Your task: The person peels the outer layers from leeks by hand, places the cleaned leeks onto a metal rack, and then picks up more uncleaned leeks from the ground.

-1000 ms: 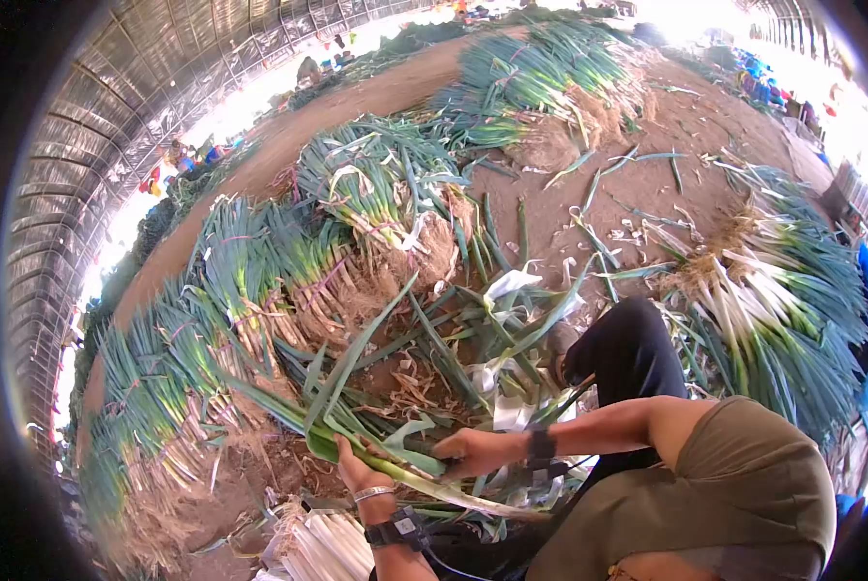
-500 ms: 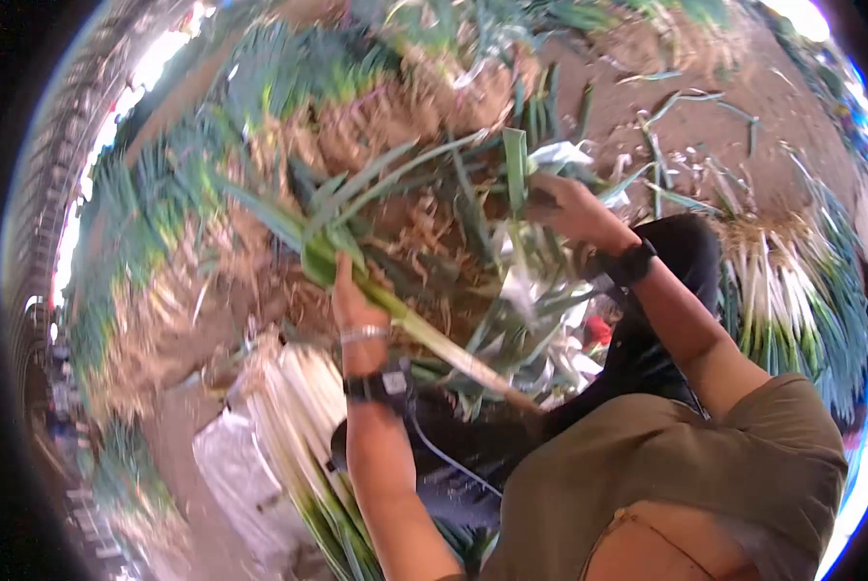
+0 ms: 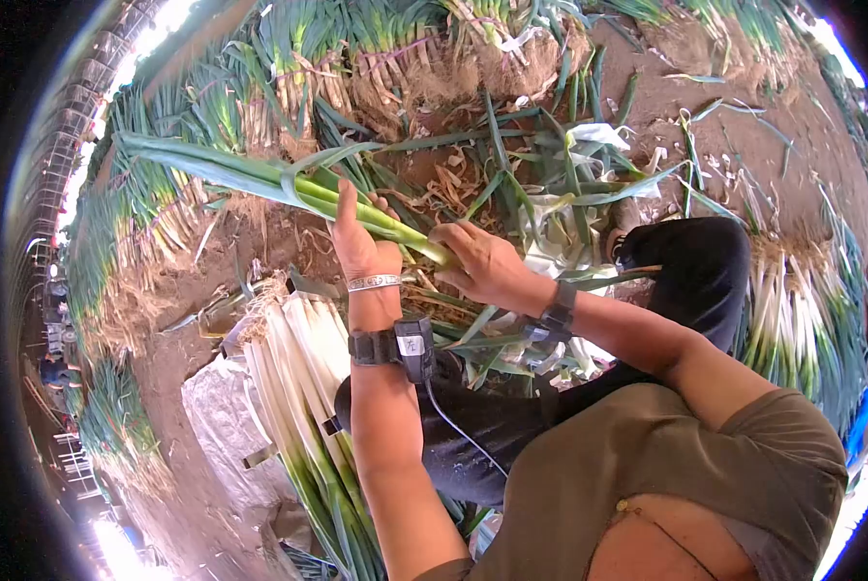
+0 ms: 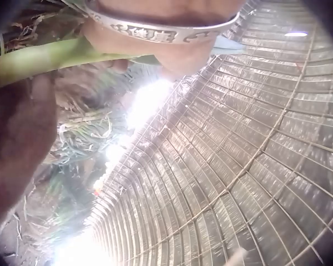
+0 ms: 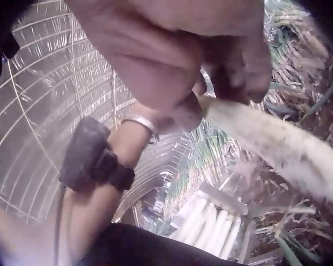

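Note:
A long green onion [image 3: 405,235] slants across the head view, its green leaves pointing up and left. My left hand [image 3: 366,242] holds it where the leaves begin, thumb raised along the near side and fingers behind the stalk. Lower down, my right hand [image 3: 487,266] pinches the same stalk with thumb and curled fingers. From the right wrist view, the pale stalk [image 5: 277,136] extends out past the right hand's fingers [image 5: 258,72]. A silver bracelet [image 4: 161,34] circles the left wrist, close to the pale green stalk [image 4: 39,60] in that view.
Trimmed green onions [image 3: 303,358] lie by my left forearm, beside a white sack [image 3: 223,412]. Torn leaves [image 3: 560,198] litter the ground ahead. Tied bundles [image 3: 395,58] line the back, and another pile [image 3: 797,310] lies right of my bent knee [image 3: 695,257].
Half a second ago the right hand was out over the torn leaves with a green leaf strip. It has let that go and returned to the stalk. The head view has tilted down.

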Motion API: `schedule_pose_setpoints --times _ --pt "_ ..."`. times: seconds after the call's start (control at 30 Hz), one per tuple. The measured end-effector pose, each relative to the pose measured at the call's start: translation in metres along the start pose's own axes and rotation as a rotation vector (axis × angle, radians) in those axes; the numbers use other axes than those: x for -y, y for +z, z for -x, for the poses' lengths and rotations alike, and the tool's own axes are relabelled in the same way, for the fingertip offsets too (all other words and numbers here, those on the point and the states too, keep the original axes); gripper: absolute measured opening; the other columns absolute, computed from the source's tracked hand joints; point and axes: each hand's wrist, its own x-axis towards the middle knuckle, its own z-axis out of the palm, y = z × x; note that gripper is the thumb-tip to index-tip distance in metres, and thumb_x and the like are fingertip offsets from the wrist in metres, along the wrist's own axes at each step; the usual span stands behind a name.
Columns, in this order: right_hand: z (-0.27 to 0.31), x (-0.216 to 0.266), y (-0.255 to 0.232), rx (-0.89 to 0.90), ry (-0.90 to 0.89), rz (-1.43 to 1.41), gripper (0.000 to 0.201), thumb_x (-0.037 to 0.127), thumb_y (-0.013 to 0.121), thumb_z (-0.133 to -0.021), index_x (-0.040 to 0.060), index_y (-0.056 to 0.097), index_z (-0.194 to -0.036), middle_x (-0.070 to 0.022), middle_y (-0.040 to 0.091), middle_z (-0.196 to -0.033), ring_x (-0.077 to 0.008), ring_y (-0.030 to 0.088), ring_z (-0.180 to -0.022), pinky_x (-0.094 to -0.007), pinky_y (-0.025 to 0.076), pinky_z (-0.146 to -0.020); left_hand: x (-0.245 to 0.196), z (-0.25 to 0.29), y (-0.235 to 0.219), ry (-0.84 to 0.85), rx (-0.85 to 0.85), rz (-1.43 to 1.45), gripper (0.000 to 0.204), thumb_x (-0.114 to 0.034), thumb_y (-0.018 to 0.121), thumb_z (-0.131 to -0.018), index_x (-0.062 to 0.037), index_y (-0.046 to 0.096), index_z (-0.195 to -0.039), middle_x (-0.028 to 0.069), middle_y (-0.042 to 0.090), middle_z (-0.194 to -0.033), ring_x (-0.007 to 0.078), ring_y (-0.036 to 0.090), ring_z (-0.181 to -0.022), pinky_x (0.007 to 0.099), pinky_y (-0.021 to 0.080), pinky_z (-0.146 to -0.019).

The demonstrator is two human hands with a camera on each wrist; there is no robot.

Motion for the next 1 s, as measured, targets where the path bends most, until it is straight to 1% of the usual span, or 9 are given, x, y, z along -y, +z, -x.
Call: schedule_pose_setpoints --times 0.13,0.2,0.33,0.43,0.53,0.6,0.73,0.8,1.0 --pt "-0.006 -0.002 0.006 -0.044 0.069 0.065 0.039 0.012 0.069 -0.075 0.0078 0.05 -0.109 -0.0116 0.054 -0.098 -0.0347 0.056 -0.09 -0.0412 0.049 -0.074 0.001 0.004 0.002 0.058 -0.002 0.032 0.024 -0.027 0.069 -0.084 -0.0113 0.053 -0.093 0.0021 0.053 -0.078 0.016 0.052 -0.07 0.033 0.042 -0.067" --pt "-0.01 -0.011 0.01 -0.24 -0.04 0.104 0.027 0.013 0.064 -0.077 0.0094 0.054 -0.102 -0.0129 0.052 -0.095 -0.036 0.054 -0.089 -0.0431 0.048 -0.072 0.001 0.007 0.006 0.095 -0.028 0.044 0.024 -0.024 0.07 -0.083 -0.0104 0.052 -0.092 0.0015 0.052 -0.079 0.0162 0.051 -0.072 0.0327 0.042 -0.07" --pt "-0.015 -0.016 0.004 -0.226 0.011 0.195 0.024 0.01 0.068 -0.074 0.0088 0.055 -0.094 -0.0102 0.053 -0.095 -0.0343 0.054 -0.093 -0.0409 0.048 -0.074 0.002 0.008 0.007 0.095 -0.002 0.074 0.02 -0.014 0.067 -0.081 -0.0088 0.052 -0.093 0.0035 0.052 -0.084 0.0176 0.05 -0.077 0.0325 0.042 -0.073" --pt "-0.019 -0.022 -0.002 -0.269 -0.054 0.238 0.02 0.009 0.068 -0.074 0.0084 0.055 -0.09 -0.0095 0.054 -0.091 -0.033 0.055 -0.089 -0.04 0.047 -0.074 0.004 0.005 0.001 0.129 0.054 0.035 0.024 -0.005 0.062 -0.078 -0.0055 0.05 -0.099 0.0063 0.053 -0.089 0.0196 0.05 -0.082 0.0337 0.043 -0.078" --pt "-0.021 -0.027 -0.009 -0.262 -0.082 0.237 0.02 0.009 0.068 -0.074 0.0087 0.056 -0.09 -0.0084 0.055 -0.087 -0.0321 0.056 -0.084 -0.0398 0.048 -0.074 0.006 0.004 -0.001 0.056 0.102 -0.001 0.033 0.006 0.054 -0.074 -0.003 0.047 -0.105 0.0103 0.055 -0.1 0.0228 0.052 -0.091 0.0378 0.044 -0.087" --pt "-0.022 -0.031 -0.012 -0.276 -0.09 0.233 0.017 0.009 0.067 -0.074 0.0087 0.057 -0.088 -0.0076 0.056 -0.085 -0.0315 0.056 -0.08 -0.0397 0.048 -0.072 0.002 0.014 0.006 0.069 0.185 -0.06 0.048 0.014 0.054 -0.076 -0.0016 0.043 -0.12 0.0097 0.055 -0.113 0.0219 0.055 -0.098 0.0356 0.044 -0.091" --pt "-0.022 -0.026 -0.026 -0.294 -0.113 0.271 0.017 0.01 0.068 -0.075 0.0087 0.058 -0.089 -0.0075 0.056 -0.085 -0.0303 0.057 -0.08 -0.0391 0.049 -0.07 0.004 0.01 0.003 0.2 0.352 -0.18 0.055 0.015 0.06 -0.076 -0.001 0.042 -0.126 0.0108 0.054 -0.117 0.0209 0.055 -0.104 0.0338 0.047 -0.089" --pt "-0.02 -0.023 -0.034 -0.198 -0.178 0.361 0.016 0.011 0.068 -0.076 0.0089 0.059 -0.088 -0.0074 0.056 -0.085 -0.0287 0.057 -0.08 -0.0381 0.049 -0.069 0.003 0.011 0.007 0.294 0.306 -0.248 0.055 0.009 0.069 -0.075 0.0002 0.046 -0.123 0.0096 0.057 -0.113 0.0183 0.057 -0.101 0.0313 0.051 -0.082" --pt "-0.005 -0.021 -0.043 -0.046 -0.248 0.252 0.011 0.01 0.068 -0.078 0.009 0.06 -0.085 -0.0071 0.056 -0.085 -0.0281 0.057 -0.078 -0.037 0.049 -0.068 -0.007 0.019 0.019 0.257 0.141 -0.344 0.047 0.0 0.077 -0.072 -0.0035 0.055 -0.113 0.0033 0.06 -0.106 0.0166 0.058 -0.094 0.0306 0.051 -0.077"
